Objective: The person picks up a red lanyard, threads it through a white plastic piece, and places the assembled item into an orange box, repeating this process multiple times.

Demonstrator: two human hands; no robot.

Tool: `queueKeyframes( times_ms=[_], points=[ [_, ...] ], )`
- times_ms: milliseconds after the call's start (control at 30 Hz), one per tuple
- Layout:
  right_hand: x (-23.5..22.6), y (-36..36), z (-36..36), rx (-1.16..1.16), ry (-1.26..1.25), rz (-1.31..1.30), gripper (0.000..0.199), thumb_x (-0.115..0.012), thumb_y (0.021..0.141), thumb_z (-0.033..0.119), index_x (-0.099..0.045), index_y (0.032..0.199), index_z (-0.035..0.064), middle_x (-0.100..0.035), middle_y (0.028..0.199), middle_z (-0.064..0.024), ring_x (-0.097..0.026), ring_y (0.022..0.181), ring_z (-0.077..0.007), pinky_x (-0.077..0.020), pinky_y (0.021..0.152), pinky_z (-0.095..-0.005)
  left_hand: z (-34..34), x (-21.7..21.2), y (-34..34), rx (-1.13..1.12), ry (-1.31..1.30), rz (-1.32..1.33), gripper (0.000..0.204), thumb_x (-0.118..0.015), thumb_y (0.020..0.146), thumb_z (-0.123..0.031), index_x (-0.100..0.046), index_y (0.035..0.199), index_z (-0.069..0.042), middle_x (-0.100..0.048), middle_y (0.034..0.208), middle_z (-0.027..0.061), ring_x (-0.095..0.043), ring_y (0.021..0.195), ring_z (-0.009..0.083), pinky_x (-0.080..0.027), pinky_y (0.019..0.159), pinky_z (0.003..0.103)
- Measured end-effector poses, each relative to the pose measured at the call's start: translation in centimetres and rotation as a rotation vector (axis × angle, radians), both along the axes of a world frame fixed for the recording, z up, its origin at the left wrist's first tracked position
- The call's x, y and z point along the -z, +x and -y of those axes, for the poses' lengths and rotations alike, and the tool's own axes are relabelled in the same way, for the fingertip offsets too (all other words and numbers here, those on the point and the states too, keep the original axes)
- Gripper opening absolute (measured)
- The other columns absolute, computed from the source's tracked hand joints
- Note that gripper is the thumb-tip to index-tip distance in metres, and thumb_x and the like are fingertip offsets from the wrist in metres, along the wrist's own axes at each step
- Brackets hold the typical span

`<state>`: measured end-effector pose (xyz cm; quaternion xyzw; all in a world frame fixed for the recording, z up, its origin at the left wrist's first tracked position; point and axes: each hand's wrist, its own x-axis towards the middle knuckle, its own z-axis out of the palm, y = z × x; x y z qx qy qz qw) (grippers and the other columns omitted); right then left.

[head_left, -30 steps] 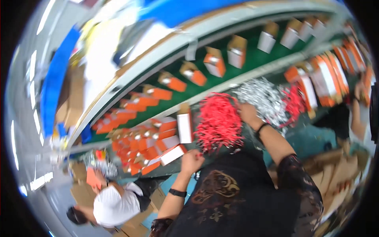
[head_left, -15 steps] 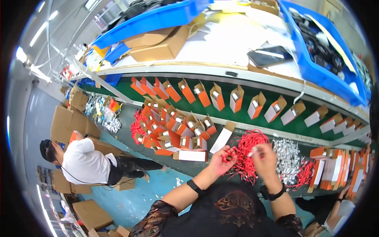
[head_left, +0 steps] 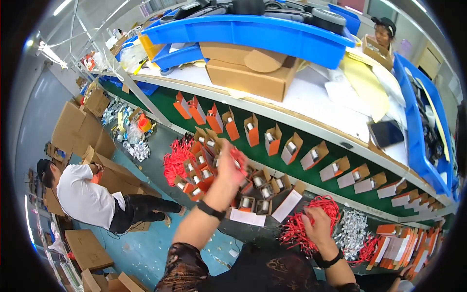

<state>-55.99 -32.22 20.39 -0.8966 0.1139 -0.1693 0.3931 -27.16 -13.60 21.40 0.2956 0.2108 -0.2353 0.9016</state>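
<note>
Head view: left hand (head_left: 228,165) pinches a red cord (head_left: 238,156) over open boxes (head_left: 253,187); right hand (head_left: 316,225) grips red cords (head_left: 296,233).

Motion-blurred left hand (head_left: 228,163) fingers

The person's left arm rises from the lower edge and stretches forward and up, forearm bare below a dark patterned sleeve, a black band on the wrist. The left hand (head_left: 227,164) is blurred at full reach, fingers bunched; whether it grips anything cannot be told. The right arm stays low and bent, a black band on its wrist too. The right hand (head_left: 317,225) lies palm down, back to the camera, fingers curled downward and partly hidden.
</note>
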Motion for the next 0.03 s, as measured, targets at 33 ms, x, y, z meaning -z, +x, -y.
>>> queueKeyframes(
  times_ms=[33],
  points=[
    [0.20,1.20,-0.11,-0.001,-0.002,0.000,0.021,-0.071,0.076,0.002,-0.067,0.096,0.0026,-0.063,0.088,-0.0138,-0.064,0.075,-0.0269,-0.0518,0.066,-0.0341,-0.60,-0.42,3.84,-0.110,0.033,0.032,0.046,-0.058,0.089,-0.055,-0.048,0.069,-0.016,-0.049,0.055,-0.0019,-0.054,0.051,0.0182,-0.044,0.045,0.032]
  ],
)
